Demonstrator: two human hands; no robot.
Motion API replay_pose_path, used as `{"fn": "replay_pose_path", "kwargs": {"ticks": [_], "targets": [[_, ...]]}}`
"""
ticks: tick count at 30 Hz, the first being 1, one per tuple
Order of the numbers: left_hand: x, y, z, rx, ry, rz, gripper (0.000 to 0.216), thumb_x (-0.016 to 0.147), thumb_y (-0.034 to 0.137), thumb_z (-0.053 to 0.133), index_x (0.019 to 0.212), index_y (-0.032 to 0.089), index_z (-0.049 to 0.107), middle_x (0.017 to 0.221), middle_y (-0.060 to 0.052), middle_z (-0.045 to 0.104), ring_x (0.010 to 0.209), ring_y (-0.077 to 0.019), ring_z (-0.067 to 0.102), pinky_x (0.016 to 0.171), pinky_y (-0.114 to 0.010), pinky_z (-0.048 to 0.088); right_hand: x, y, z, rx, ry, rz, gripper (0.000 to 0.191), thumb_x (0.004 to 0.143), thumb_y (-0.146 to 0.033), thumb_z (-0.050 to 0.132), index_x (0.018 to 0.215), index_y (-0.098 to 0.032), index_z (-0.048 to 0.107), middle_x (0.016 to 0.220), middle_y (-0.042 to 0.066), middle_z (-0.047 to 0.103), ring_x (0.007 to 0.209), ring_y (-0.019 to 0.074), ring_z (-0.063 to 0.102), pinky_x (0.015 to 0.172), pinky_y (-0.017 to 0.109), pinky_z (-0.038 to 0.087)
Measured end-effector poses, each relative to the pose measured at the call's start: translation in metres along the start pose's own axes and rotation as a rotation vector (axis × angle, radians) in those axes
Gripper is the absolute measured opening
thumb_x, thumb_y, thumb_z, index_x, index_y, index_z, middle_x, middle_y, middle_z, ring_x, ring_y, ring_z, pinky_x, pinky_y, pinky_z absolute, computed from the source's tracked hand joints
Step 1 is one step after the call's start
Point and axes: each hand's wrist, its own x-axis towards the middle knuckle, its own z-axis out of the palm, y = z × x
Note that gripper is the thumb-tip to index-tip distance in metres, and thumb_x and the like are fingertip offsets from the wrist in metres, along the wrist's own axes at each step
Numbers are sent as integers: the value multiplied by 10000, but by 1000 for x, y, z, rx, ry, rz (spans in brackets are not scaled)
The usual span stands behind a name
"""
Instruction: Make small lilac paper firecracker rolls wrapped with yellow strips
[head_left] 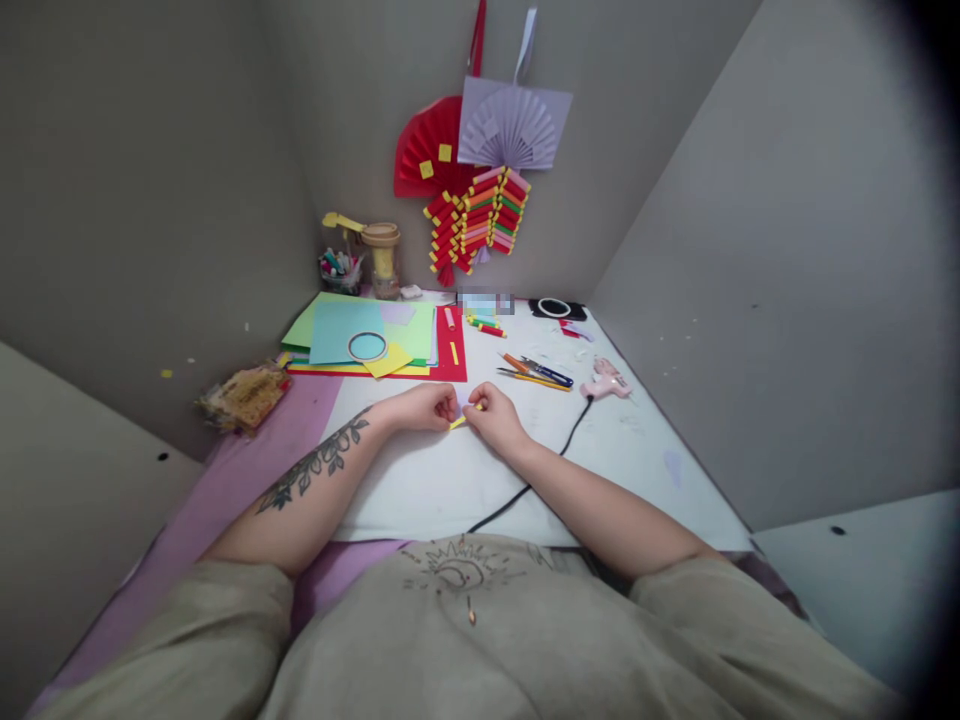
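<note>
Over the white work surface, my left hand (435, 408) and my right hand (493, 418) are close together with their fingers closed. A narrow yellow paper strip (459, 423) slants between them, pinched by my right fingertips. Its lower end lies by my left fingertips, and whatever those fingers grip is hidden. A small pale purple patch (462, 407), perhaps paper, shows in the gap between the hands.
Coloured paper sheets (345, 325) with a tape roll (367, 346) lie back left. Cutting tools (536, 372) and a pink glue gun (606, 380) are on the right; its black cord (501, 508) passes under my right forearm. Paper fans and firecracker garlands (491, 215) hang behind.
</note>
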Motion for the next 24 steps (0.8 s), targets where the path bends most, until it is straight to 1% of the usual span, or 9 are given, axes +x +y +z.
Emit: {"fn": "replay_pose_path", "kwargs": {"ticks": [6,13,19,24], "targets": [[1,1,1,9,11,16,206,577,144,545,778,181,519,752,0,616,673,-140,580,571,-219,430,2,-1,-6,-81,-18,-47,138,652,-268,561,755,-228,478,554,-54,490,538,134,479,520,247,373],[-1,4,-1,-3,-9,15,201,580,140,532,776,181,520,767,1,615,673,-138,570,572,-220,429,10,4,-19,-149,-16,-29,166,632,-260,576,767,-213,492,557,-68,516,550,127,512,553,238,386],[-1,6,0,-23,-12,7,199,579,130,527,770,182,510,768,2,613,673,-137,573,580,-222,437,11,7,-19,-237,-24,-88,153,627,-231,566,762,-211,497,585,-70,525,560,116,506,569,232,381],[0,4,2,17,17,-1,205,566,112,513,758,181,526,735,9,601,658,-134,561,573,-222,423,9,7,-19,-259,-38,-117,141,639,-219,549,769,-210,496,590,-71,516,561,111,496,572,229,372]]}}
